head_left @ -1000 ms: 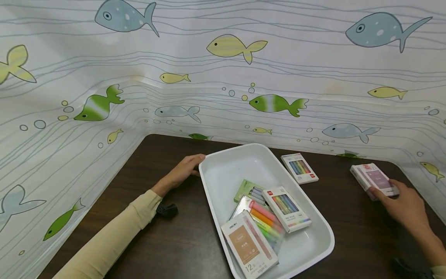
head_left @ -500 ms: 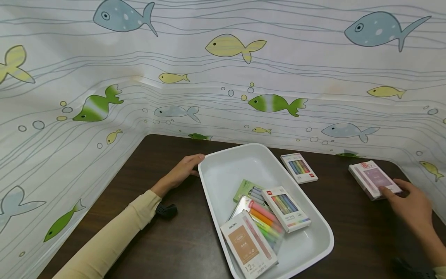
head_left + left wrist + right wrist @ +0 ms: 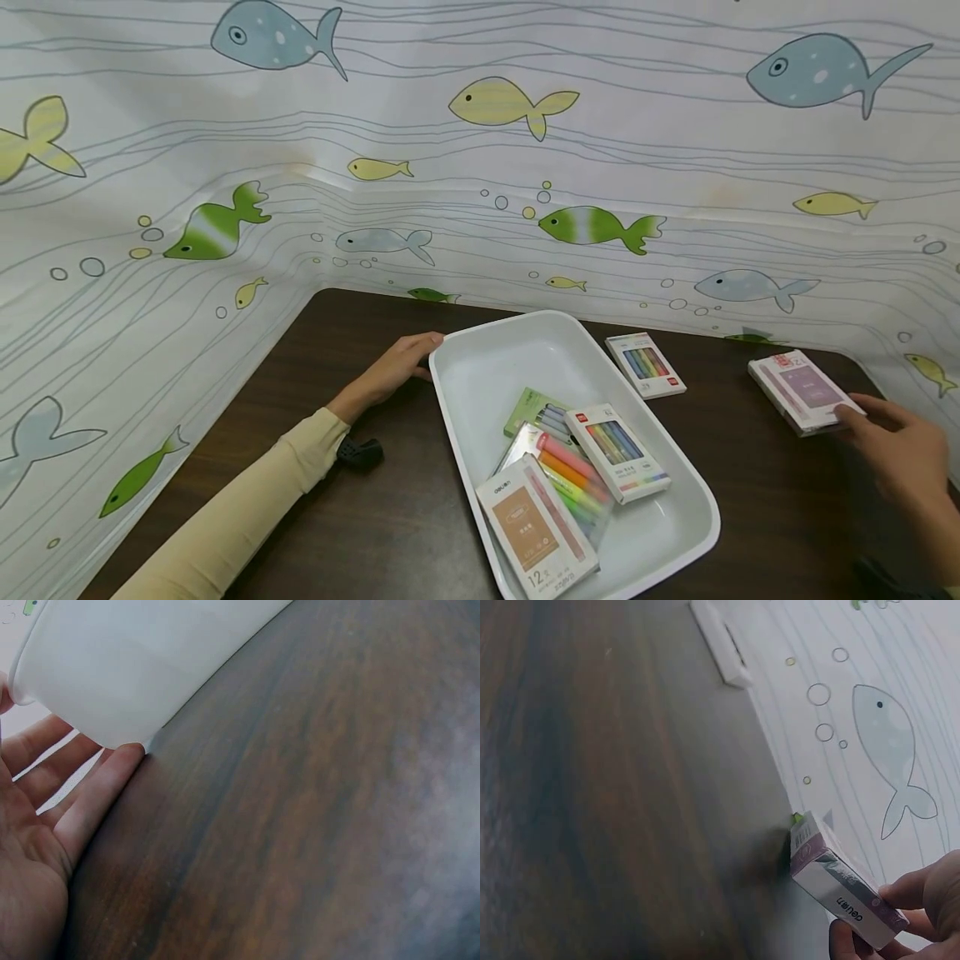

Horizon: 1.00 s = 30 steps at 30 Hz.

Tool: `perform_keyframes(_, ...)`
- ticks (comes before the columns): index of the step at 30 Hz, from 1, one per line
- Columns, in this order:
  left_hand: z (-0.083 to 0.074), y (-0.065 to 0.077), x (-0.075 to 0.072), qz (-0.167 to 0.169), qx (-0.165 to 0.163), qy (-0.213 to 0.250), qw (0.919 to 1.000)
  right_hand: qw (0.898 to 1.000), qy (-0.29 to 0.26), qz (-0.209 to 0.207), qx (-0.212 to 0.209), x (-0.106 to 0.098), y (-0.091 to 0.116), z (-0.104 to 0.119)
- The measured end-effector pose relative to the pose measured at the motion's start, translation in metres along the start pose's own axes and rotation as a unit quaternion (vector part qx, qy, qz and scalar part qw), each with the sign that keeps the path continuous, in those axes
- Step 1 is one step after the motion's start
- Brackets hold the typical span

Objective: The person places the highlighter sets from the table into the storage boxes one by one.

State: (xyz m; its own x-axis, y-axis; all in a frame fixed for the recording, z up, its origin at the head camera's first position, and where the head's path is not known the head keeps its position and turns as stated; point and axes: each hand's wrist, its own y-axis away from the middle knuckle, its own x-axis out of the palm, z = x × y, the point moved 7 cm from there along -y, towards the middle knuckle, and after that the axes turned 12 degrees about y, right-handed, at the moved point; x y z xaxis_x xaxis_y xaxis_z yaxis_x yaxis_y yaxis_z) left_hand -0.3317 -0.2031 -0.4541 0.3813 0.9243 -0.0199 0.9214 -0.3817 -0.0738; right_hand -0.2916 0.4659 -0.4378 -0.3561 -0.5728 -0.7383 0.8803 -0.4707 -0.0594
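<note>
At the far left corner of the white tray, my left hand holds the corner, thumb and fingers on either side of it. In the left wrist view, fingertips press against the outer tray wall. Over the right side of the table, my right hand pinches the near end of a white and purple box. The right wrist view shows thumb and fingers on opposite sides of the box; whether it touches the table I cannot tell.
Inside the tray lie a brown-and-white box, highlighters in a clear pack, a green pen pack and a box of coloured sticks. A similar box lies behind right. Fish-patterned cloth surrounds the dark table.
My right hand has drawn slightly right, its hold now nearer the end of the purple box. The box has shifted a little left. My left hand and the tray have stayed put.
</note>
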Motion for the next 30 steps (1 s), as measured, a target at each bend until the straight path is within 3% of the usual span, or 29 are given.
perform_keyframes(5, 0.001, 0.000, 0.000, -0.003, -0.001, -0.004, 1.0000, 0.996, -0.081, 0.012, 0.034, -0.002, 0.000, 0.001)
perform_keyframes(9, 0.000, 0.000, -0.001, -0.005, -0.001, -0.003, 1.0000, 0.991, -0.127, 0.017, 0.038, -0.004, 0.002, 0.008)
perform_keyframes(12, 0.000, -0.001, -0.001, -0.005, -0.001, 0.003, 1.0000, 0.985, -0.171, 0.022, 0.027, -0.005, 0.006, 0.016)
perform_keyframes(18, -0.002, -0.001, 0.001, 0.000, -0.001, 0.009, 1.0000, 0.959, -0.278, 0.056, -0.008, -0.007, 0.014, 0.033)
perform_keyframes(23, -0.003, -0.001, 0.001, -0.001, -0.001, 0.007, 1.0000, 0.953, -0.284, 0.096, -0.033, -0.005, 0.021, 0.052)
perform_keyframes(30, -0.004, 0.000, 0.002, 0.005, 0.003, 0.008, 1.0000, 0.926, -0.329, 0.167, -0.084, 0.002, 0.035, 0.088)
